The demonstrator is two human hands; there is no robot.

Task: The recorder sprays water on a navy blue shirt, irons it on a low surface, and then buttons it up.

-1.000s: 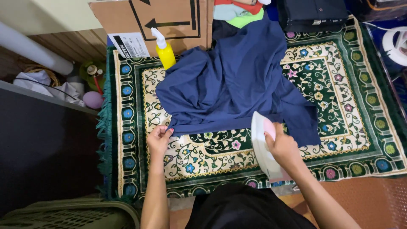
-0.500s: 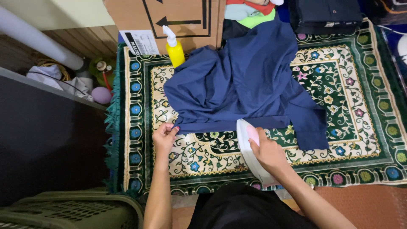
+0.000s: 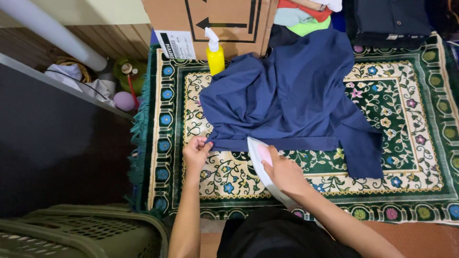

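Note:
A dark blue garment (image 3: 291, 100) lies spread on a green patterned rug (image 3: 411, 157). My left hand (image 3: 196, 153) pinches the garment's near left hem corner. My right hand (image 3: 282, 172) grips the handle of a white and pink clothes iron (image 3: 260, 157), whose tip rests at the garment's near hem. A yellow spray bottle (image 3: 215, 55) stands at the rug's far edge, just left of the garment.
A cardboard box (image 3: 210, 19) stands behind the bottle. Folded clothes (image 3: 306, 12) and a dark folded garment (image 3: 392, 16) lie at the far side. An olive laundry basket (image 3: 81, 231) sits near left. A dark cabinet (image 3: 52, 138) and small clutter (image 3: 122, 83) fill the left.
My right hand has slid the iron leftward along the garment's near hem. My left hand keeps hold of the hem corner. The view has shifted a little.

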